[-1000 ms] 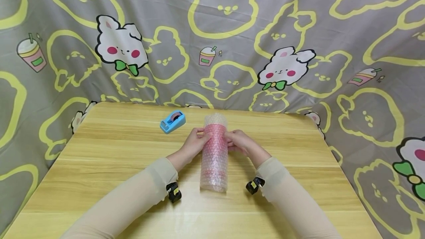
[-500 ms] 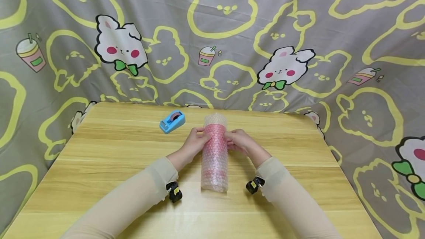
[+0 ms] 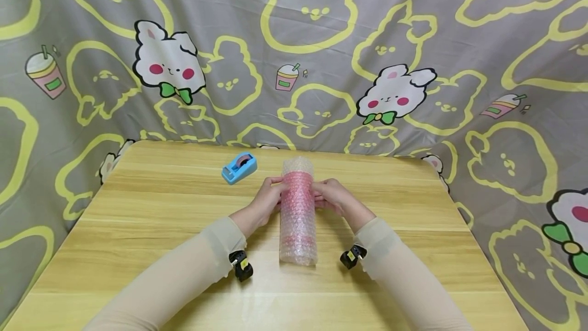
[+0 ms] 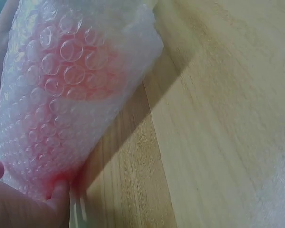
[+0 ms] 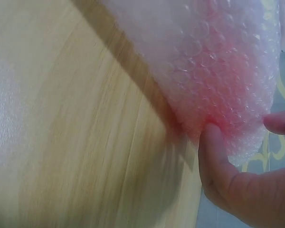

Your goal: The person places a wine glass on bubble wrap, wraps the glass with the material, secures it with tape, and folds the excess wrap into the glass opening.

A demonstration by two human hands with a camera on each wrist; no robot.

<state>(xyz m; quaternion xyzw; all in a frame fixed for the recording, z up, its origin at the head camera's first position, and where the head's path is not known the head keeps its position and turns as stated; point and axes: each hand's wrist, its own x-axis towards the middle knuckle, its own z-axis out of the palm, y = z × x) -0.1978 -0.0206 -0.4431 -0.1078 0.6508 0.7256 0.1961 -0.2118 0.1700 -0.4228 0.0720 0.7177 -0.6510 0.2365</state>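
A long roll of bubble wrap (image 3: pixel 298 229) with something pink inside lies lengthwise on the table, pointing away from me. Clear wrap extends past the pink part at the far end. My left hand (image 3: pixel 265 199) holds its left side near the far end, the thumb pressed against the wrap in the left wrist view. Opposite it, my right hand (image 3: pixel 335 195) grips the right side; in the right wrist view its thumb (image 5: pixel 213 142) pushes into the wrap (image 5: pixel 218 71). The fingers under the roll are partly hidden.
A blue tape dispenser (image 3: pixel 239 167) with a roll of tape stands on the wooden table (image 3: pixel 151 208), beyond the left hand. A grey patterned curtain (image 3: pixel 317 70) hangs behind the table and along both sides.
The roll's near end has shifted slightly to the right, as if turned a little. My left thumb has slid from the roll's front toward its left side. The right hand has barely moved.
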